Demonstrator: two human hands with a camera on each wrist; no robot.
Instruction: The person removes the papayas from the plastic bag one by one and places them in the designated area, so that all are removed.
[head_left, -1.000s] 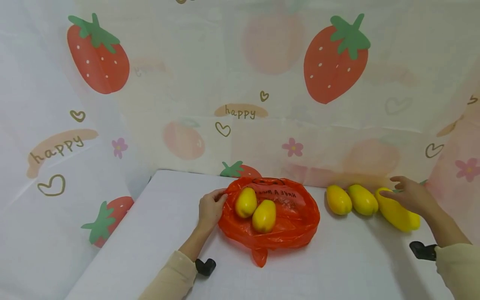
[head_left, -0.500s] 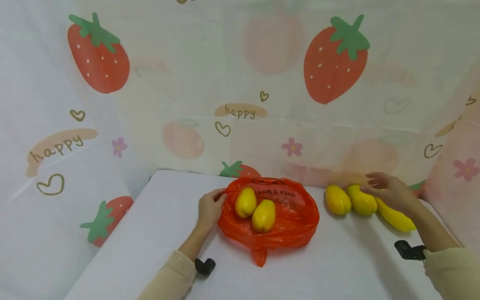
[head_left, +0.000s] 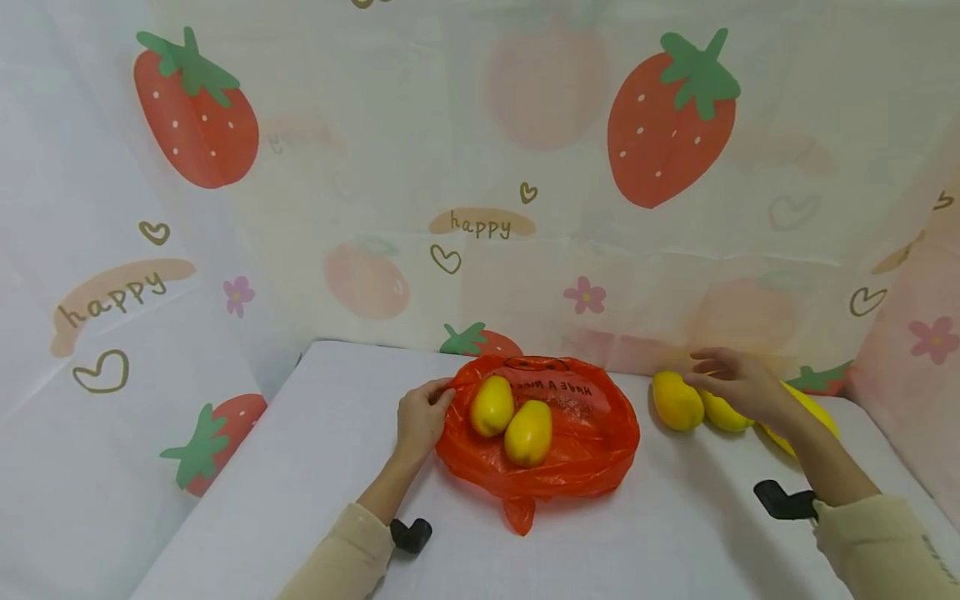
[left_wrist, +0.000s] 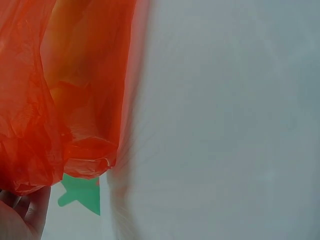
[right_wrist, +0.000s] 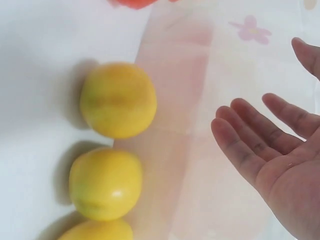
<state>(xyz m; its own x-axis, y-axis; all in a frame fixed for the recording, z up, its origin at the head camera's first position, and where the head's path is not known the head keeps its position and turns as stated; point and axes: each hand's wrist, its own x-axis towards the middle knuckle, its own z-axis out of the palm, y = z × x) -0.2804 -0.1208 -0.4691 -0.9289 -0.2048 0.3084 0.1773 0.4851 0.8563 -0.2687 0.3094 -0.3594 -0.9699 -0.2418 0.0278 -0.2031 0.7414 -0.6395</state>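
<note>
A red plastic bag [head_left: 577, 479] stands with its mouth spread wide on the white-covered table, two yellow mango-like fruits [head_left: 528, 433] inside it. At its left rim, my left hand [head_left: 422, 421] pinches the plastic; in the left wrist view only part of that hand [left_wrist: 27, 217] shows under the bag [left_wrist: 95, 115]. Right of the bag, a yellow mango-like fruit [head_left: 677, 402] lies beside a second similar fruit [head_left: 723, 412] and a longer yellow fruit [head_left: 813, 408]. My right hand [head_left: 742, 387] hovers over this row, partly covering it. Its fingers are spread, holding nothing, in the right wrist view.
A cloth printed with strawberries [head_left: 675, 125] hangs as a backdrop behind the table [head_left: 315, 467] and along both sides. Black wrist-camera mounts [head_left: 783, 500] stick out from both wrists.
My right hand has moved left along the row, from above the long yellow fruit to above the middle one. The left hand and the bag have stayed in place.
</note>
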